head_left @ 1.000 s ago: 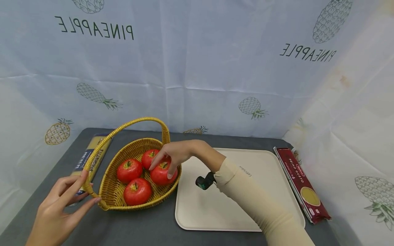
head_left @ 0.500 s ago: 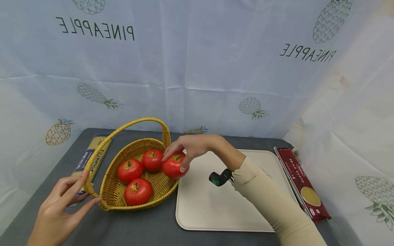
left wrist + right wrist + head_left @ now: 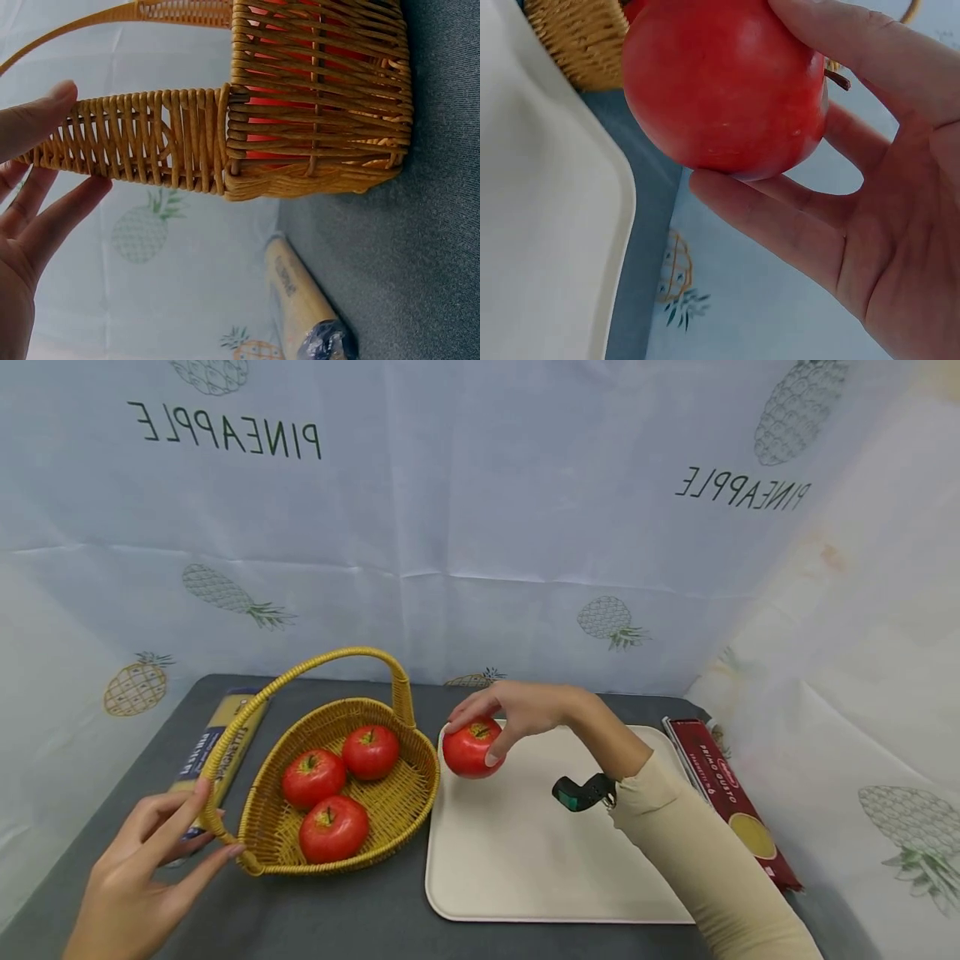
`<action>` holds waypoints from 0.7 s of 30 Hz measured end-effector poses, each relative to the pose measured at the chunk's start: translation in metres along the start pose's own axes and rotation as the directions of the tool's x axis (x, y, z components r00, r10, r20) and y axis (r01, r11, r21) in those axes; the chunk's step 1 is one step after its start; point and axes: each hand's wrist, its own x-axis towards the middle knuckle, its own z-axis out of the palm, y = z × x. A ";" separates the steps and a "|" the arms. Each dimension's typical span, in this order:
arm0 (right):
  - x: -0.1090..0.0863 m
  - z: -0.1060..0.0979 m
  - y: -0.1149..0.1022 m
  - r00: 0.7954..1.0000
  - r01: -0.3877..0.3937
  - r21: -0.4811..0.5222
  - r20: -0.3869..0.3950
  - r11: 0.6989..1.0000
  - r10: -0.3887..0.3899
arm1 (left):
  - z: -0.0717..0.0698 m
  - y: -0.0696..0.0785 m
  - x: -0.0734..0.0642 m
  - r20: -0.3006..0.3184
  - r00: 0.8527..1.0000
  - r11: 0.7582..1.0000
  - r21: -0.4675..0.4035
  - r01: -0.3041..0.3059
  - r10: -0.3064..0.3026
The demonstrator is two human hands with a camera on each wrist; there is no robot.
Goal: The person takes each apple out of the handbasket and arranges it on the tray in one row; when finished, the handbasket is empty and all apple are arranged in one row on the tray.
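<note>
My right hand [image 3: 528, 710] grips a red apple [image 3: 471, 748] between thumb and fingers, over the left back part of a cream tray [image 3: 570, 868]. In the right wrist view the apple [image 3: 724, 90] fills the upper middle, its stem toward the palm. My left hand [image 3: 146, 868] pinches the near end of the handle of a yellow wicker basket [image 3: 405, 827]. Thumb and fingertips lie on either side of that woven handle [image 3: 142, 139] in the left wrist view. Three red apples [image 3: 334, 828] sit inside the basket.
Behind the basket handle lies a spaghetti pack [image 3: 228, 735] in yellow and blue. A dark red spaghetti pack [image 3: 723, 777] lies along the tray's right side, partly covered by the right sleeve [image 3: 697, 843]. A pineapple-print cloth [image 3: 495, 527] hangs behind the grey table [image 3: 315, 918].
My right hand has lifted one apple out of the basket and carried it right, over the tray. The left hand keeps its hold on the basket handle.
</note>
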 end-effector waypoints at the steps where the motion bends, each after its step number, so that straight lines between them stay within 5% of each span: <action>1: -0.002 0.000 0.003 1.000 -0.008 0.000 -0.010 1.000 0.008 | -0.001 0.000 0.000 0.005 1.000 1.000 0.006 0.009 -0.009; 21: -0.025 0.014 0.048 0.988 -0.077 0.019 -0.132 0.997 0.078 | -0.002 -0.002 -0.001 -0.015 1.000 1.000 -0.030 -0.005 0.004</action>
